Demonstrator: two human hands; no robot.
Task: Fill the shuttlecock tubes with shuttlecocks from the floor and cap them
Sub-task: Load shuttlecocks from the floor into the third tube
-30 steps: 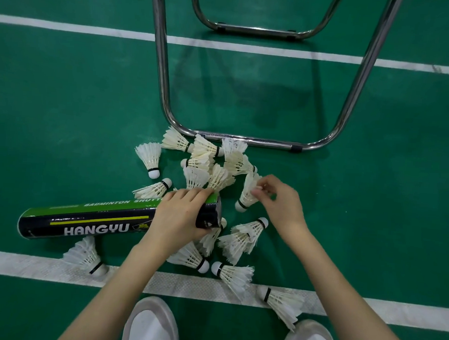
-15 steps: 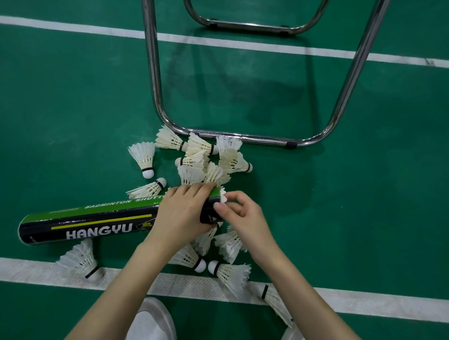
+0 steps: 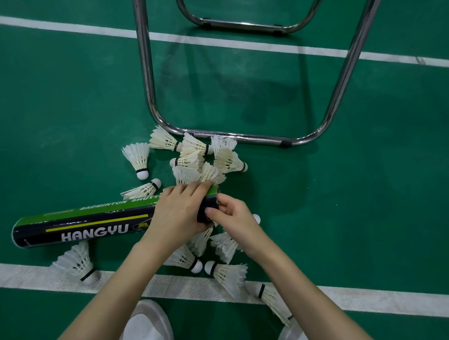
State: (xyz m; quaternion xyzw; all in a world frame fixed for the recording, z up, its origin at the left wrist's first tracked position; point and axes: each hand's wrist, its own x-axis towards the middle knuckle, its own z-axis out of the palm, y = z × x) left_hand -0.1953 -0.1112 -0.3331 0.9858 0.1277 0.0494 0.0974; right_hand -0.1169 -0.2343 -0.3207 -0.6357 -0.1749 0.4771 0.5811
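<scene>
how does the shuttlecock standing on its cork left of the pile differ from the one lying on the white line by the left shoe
The standing shuttlecock sits upright on its cork, feathers pointing away from the camera, alone on green floor. The line shuttlecock lies tilted on its side, cork on the white line, feathers close under the tube. Both are white-feathered with a black band at the cork.

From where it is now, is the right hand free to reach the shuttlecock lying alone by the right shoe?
Probably yes. The right hand is at the mouth of the tube, and that shuttlecock lies uncovered across the white line beside the right forearm, with nothing between them.
</scene>
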